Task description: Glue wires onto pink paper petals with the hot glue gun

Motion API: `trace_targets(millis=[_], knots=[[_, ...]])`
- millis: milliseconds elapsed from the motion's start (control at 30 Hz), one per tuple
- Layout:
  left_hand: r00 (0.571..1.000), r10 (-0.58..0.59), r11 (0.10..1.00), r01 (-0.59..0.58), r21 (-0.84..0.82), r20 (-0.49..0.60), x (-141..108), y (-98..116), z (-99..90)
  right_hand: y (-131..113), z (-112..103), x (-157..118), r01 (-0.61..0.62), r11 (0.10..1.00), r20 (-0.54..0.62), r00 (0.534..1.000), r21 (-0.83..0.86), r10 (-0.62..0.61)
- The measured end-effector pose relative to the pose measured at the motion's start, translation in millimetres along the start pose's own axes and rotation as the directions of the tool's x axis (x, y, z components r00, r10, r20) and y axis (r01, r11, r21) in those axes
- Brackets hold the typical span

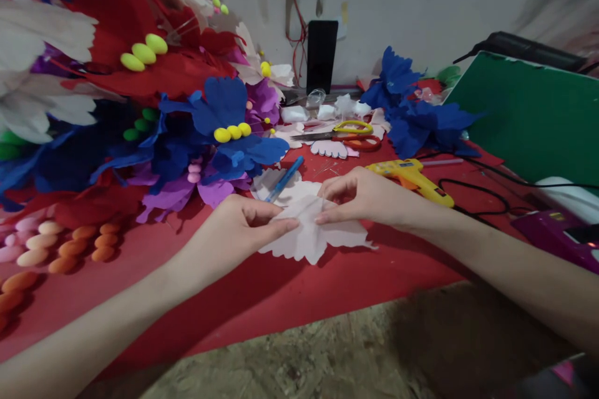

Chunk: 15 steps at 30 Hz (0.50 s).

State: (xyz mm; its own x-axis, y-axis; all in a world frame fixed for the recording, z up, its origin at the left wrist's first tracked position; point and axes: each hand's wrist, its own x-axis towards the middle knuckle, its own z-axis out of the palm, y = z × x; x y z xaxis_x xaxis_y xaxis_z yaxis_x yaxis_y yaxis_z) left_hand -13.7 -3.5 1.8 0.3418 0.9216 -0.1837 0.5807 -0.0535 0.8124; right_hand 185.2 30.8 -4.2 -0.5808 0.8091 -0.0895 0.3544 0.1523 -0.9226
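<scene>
2 hands (250, 219) (344, 196) pinching white scalloped paper (311, 234), blue pen (285, 179) just beyond, red table (262, 299)

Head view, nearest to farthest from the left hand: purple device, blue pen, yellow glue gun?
1. Blue pen, just beyond the left hand.
2. Yellow glue gun, beyond the right hand's wrist.
3. Purple device, at the right edge.

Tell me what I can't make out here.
All in the head view:
Left hand's curled fingertips: hidden by the white paper.
Yellow glue gun's lower front: behind the right hand and wrist.
Purple device's far side: cut off by the right edge.
</scene>
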Motion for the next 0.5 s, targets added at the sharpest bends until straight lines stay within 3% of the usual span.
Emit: trace_targets(millis=[67, 233, 333, 500], knots=[[0.998, 0.007, 0.994, -0.014, -0.107, -0.068, -0.9, -0.9, 0.2, -1.7, 3.5, -1.9, -0.026, 0.999, -0.02, 0.999, 0.044, 0.027], [0.976, 0.031, 0.929, -0.108, -0.355, -0.216, -2.0, -3.8, 4.6, -8.9, 12.5, -8.1, -0.044, 0.952, -0.237, 0.964, 0.302, 0.12], [0.976, 0.016, 0.94, -0.09, -0.33, -0.218, -5.0, -1.9, 11.8, -10.8, 18.7, -11.6, 0.002, 0.921, -0.298, 0.947, 0.389, 0.124], [0.964, -0.046, 0.978, -0.01, -0.209, -0.263, -10.9, 2.0, 19.6, -10.6, 22.5, -13.8, 0.084, 0.924, -0.329, 0.943, 0.374, 0.048]])
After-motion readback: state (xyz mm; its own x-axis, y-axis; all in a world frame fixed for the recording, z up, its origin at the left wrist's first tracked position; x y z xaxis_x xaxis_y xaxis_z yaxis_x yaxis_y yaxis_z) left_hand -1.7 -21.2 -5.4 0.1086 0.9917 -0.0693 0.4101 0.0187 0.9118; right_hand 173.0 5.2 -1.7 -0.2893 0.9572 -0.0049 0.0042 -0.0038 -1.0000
